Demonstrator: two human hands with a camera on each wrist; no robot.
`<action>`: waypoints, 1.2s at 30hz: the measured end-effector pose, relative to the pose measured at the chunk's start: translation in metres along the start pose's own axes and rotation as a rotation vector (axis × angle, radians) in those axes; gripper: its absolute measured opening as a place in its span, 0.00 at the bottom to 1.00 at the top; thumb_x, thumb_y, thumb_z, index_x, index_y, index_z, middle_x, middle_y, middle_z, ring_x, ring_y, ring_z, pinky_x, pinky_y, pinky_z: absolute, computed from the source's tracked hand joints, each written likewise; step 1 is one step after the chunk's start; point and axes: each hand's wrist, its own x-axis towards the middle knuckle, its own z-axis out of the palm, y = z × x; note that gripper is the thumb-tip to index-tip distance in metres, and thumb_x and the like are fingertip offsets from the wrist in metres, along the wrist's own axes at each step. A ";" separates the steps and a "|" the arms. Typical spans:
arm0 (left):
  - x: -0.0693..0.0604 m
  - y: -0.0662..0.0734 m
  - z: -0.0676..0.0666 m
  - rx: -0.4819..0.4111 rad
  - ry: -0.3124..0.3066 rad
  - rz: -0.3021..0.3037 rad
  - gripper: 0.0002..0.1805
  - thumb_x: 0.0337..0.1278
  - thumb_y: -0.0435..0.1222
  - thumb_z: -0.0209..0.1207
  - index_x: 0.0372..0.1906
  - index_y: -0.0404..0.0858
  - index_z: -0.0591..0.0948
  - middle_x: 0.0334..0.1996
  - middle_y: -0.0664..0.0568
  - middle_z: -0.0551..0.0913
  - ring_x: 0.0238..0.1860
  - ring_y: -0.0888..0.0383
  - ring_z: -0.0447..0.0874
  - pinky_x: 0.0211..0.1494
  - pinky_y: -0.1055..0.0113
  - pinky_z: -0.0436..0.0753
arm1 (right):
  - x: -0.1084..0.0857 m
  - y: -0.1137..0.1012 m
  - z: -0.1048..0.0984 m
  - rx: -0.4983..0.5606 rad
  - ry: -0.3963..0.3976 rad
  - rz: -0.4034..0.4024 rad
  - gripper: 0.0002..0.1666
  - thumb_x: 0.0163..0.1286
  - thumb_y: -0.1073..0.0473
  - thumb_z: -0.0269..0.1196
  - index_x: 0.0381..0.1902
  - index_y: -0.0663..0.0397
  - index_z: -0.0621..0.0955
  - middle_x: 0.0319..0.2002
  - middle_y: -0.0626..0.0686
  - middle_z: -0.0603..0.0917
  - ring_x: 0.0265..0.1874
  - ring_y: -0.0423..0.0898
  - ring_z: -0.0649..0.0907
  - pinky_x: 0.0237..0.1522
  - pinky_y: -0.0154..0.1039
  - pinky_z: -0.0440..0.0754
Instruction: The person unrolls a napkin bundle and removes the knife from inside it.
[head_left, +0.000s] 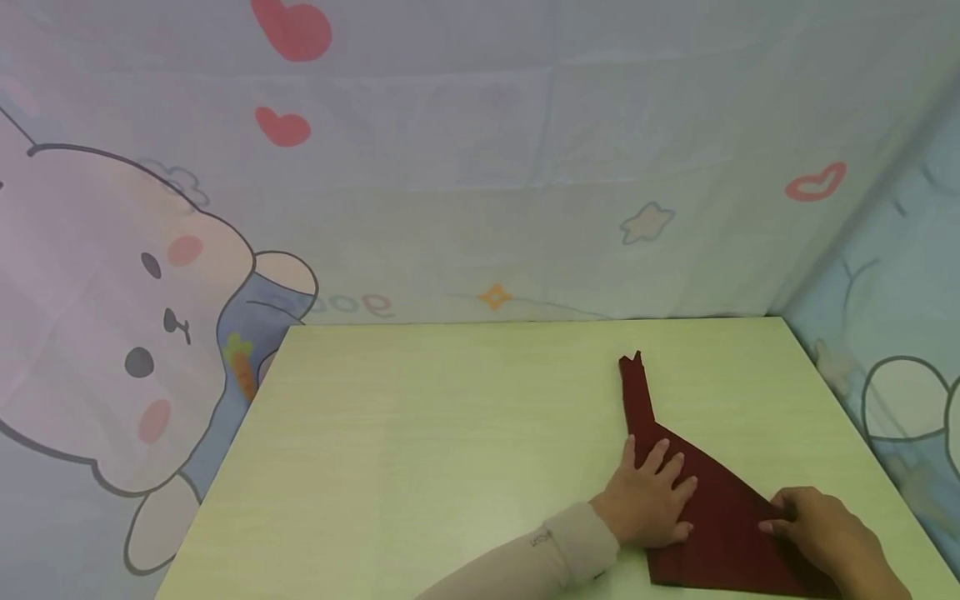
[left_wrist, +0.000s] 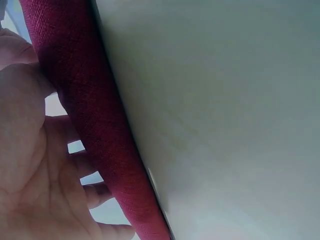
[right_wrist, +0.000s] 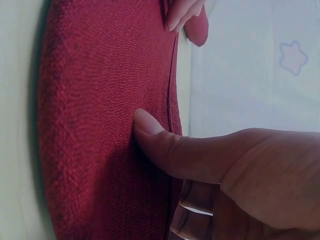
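Low and to the right on a pale table (head_left: 450, 417), a folded red cloth (head_left: 727, 517) lies with its narrow strip (head_left: 637, 396) pointing toward a printed backdrop (head_left: 465, 167). A person's left hand (head_left: 643, 502), fingers spread wide, rests palm down on the cloth near the foot of the strip, gripping nothing. A light sleeve (head_left: 581, 542) covers that wrist. The right hand (head_left: 828, 529) pinches the slanting edge, thumb pressed on top; its other fingers appear to curl underneath, though the angle partly hides them.
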 end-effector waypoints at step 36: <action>-0.012 -0.010 0.005 -0.009 -0.061 -0.016 0.35 0.67 0.74 0.26 0.77 0.78 0.44 0.80 0.74 0.41 0.82 0.64 0.31 0.80 0.47 0.46 | 0.000 0.001 0.001 0.014 -0.007 0.005 0.15 0.62 0.47 0.73 0.34 0.51 0.83 0.30 0.45 0.85 0.31 0.45 0.81 0.34 0.53 0.78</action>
